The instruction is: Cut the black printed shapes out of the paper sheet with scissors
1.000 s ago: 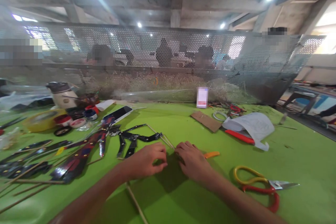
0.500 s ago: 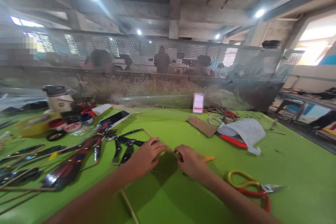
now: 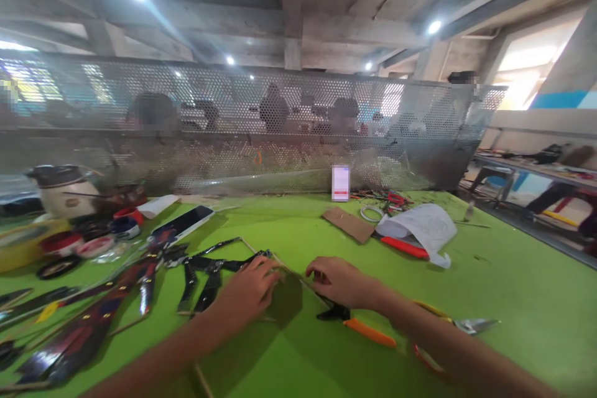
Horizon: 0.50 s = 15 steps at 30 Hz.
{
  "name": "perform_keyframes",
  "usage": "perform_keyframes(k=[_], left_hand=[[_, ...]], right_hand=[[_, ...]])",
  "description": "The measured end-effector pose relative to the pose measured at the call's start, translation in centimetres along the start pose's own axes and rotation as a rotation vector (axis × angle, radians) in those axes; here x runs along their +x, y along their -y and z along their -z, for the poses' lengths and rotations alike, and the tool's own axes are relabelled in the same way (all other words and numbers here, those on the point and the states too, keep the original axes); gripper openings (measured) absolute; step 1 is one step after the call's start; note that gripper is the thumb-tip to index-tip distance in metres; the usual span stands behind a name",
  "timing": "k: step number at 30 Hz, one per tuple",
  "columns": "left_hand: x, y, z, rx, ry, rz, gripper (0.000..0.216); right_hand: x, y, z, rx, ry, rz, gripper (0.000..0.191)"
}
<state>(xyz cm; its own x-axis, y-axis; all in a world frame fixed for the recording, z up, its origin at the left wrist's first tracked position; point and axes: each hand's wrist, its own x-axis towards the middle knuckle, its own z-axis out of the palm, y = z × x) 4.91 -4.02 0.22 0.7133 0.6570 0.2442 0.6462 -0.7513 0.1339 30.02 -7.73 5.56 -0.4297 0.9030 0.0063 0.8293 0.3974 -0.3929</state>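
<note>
My left hand [image 3: 249, 289] lies curled on the green table [image 3: 489, 286], its fingertips pinched on a thin bamboo stick [image 3: 291, 273] where it meets the end of a black jointed puppet piece [image 3: 205, 267]. A little to the right, my right hand [image 3: 340, 281] is also curled, pinching the same stick. Both hands are nearly touching. Orange-handled pliers [image 3: 361, 327] lie just under my right wrist. Scissors [image 3: 473, 324] with yellow and red handles are partly hidden behind my right forearm.
A red and blue flat puppet [image 3: 88, 323] and more sticks lie at the left, with tape rolls [image 3: 60, 242], a jar [image 3: 60, 189] and a phone [image 3: 184, 222]. Cardboard [image 3: 349, 224], white paper [image 3: 422, 225] and a red-handled tool [image 3: 403, 247] sit behind. A mesh screen [image 3: 280, 137] closes the far edge; people sit beyond.
The view has swung to the right. My right hand has lifted slightly off the pliers, so their black jaws and orange handle now show. Both hands stay on the stick.
</note>
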Motion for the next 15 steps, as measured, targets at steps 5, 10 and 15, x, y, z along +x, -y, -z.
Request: perform_keyframes(k=[5,10,15], left_hand=[[-1.3,0.5,-0.2,-0.057,-0.005,0.022,0.056],[-1.6,1.2,-0.1,-0.127,0.035,-0.006,0.052],[-1.7,1.6,-0.5,-0.143,0.081,0.007,0.056]], right_hand=[[-4.4,-1.1,2.1,-0.12,0.104,0.023,0.059],[-6.0,-1.5,2.1,-0.325,0.181,-0.068,0.049],[-5.6,-0.9,2.5,-0.36,0.221,-0.093,0.033]])
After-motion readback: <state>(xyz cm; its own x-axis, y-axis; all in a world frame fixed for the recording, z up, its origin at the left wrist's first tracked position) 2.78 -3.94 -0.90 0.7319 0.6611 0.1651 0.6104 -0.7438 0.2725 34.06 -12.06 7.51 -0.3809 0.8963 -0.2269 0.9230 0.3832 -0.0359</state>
